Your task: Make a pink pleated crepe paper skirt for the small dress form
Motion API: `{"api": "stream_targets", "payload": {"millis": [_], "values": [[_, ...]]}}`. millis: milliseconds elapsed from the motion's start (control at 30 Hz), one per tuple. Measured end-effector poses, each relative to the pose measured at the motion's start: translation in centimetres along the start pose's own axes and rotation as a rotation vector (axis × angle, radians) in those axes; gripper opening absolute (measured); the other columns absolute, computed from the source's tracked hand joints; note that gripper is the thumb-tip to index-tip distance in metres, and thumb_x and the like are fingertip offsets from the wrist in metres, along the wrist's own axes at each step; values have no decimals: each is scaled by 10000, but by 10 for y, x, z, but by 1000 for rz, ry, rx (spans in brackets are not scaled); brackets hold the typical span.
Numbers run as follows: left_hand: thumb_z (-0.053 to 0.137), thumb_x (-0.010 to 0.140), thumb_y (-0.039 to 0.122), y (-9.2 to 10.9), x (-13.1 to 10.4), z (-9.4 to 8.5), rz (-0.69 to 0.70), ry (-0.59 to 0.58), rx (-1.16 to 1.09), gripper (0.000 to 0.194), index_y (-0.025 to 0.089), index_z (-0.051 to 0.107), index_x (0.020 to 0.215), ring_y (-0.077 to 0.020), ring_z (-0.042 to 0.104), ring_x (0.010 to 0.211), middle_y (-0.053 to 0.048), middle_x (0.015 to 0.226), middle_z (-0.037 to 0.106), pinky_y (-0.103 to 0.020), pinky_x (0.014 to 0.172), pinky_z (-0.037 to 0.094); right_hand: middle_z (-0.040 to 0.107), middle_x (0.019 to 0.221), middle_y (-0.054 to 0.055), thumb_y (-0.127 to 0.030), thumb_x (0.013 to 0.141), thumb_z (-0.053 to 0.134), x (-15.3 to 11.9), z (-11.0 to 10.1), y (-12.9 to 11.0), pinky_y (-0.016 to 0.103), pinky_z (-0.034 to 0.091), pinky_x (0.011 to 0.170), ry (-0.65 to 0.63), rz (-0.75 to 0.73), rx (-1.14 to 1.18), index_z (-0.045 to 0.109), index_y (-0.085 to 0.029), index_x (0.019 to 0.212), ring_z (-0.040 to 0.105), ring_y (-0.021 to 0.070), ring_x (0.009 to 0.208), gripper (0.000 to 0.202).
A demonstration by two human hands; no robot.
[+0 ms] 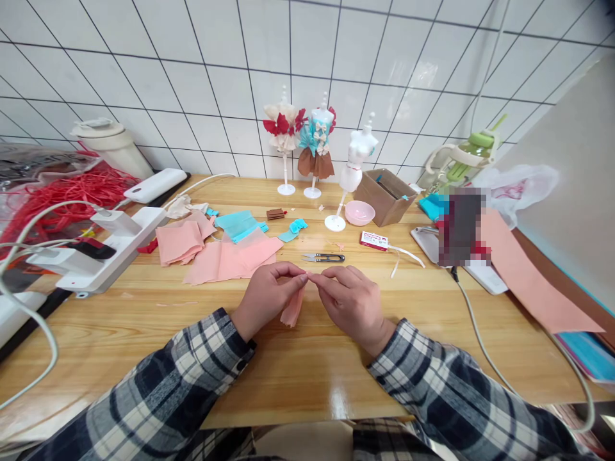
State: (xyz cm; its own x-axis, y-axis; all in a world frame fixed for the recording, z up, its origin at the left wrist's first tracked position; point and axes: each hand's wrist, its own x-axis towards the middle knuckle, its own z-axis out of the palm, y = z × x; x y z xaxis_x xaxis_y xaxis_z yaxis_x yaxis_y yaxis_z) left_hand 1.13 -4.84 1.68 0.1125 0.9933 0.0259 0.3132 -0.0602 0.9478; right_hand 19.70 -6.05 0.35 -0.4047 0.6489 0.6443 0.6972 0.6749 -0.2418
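My left hand [271,294] pinches a small piece of pink crepe paper [291,312] between thumb and forefinger, and the paper hangs down below the fingers. My right hand [354,304] is closed too, its thumb and forefinger pinching at the paper's top edge, right against the left fingertips. Just beyond the hands lie thread snips [324,257]. To their left, a larger pink crepe sheet [230,259] and a folded pink stack [180,240] rest on the table, with a blue crepe sheet [236,224] partly overlapped by pink.
Two dressed mini mannequins [316,144] and a bare white one [355,160] stand near the tiled wall. Beside them are a pink bowl [360,213] and a cardboard box [387,198]. A power strip [113,250] with cables occupies the left; a long pink strip [533,275] the right.
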Motion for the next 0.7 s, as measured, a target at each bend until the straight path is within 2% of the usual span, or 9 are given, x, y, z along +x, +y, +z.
{"api": "stream_targets", "payload": {"millis": [200, 433, 533, 633, 700], "values": [[700, 752, 407, -6, 4, -4, 93, -26, -1, 237, 173, 738, 754, -195, 654, 758, -45, 784, 747, -298, 746, 500, 709, 885, 27, -180, 927, 554, 0, 1, 2, 247, 468, 699, -27, 68, 107, 715, -252, 1116, 627, 133, 791, 258], [724, 744, 397, -8, 7, -7, 15, -83, -115, 225, 174, 746, 767, -193, 646, 778, -41, 795, 742, -292, 759, 491, 729, 925, 20, -170, 931, 548, -2, 3, 7, 253, 478, 729, -38, 1, 111, 714, -276, 1122, 635, 141, 815, 274], [725, 749, 380, -9, 7, -6, 6, -74, -152, 208, 173, 734, 761, -187, 637, 769, -37, 788, 732, -290, 749, 487, 738, 934, 22, -167, 930, 548, -2, 2, 5, 265, 480, 740, -32, 5, 139, 713, -270, 1118, 635, 147, 811, 271], [711, 763, 384, -10, 5, -4, 26, -49, -150, 210, 175, 724, 772, -186, 637, 732, -33, 760, 720, -297, 713, 496, 750, 946, 23, -193, 928, 559, -1, 3, 2, 280, 482, 757, -46, 96, 284, 712, -266, 1103, 647, 154, 831, 244], [687, 788, 394, -10, 4, -4, 59, -19, -129, 218, 179, 722, 796, -192, 645, 692, -28, 702, 707, -309, 681, 508, 754, 911, 28, -232, 905, 597, 0, 5, 1, 287, 482, 705, -52, 231, 424, 721, -257, 1052, 641, 150, 751, 194]]}}
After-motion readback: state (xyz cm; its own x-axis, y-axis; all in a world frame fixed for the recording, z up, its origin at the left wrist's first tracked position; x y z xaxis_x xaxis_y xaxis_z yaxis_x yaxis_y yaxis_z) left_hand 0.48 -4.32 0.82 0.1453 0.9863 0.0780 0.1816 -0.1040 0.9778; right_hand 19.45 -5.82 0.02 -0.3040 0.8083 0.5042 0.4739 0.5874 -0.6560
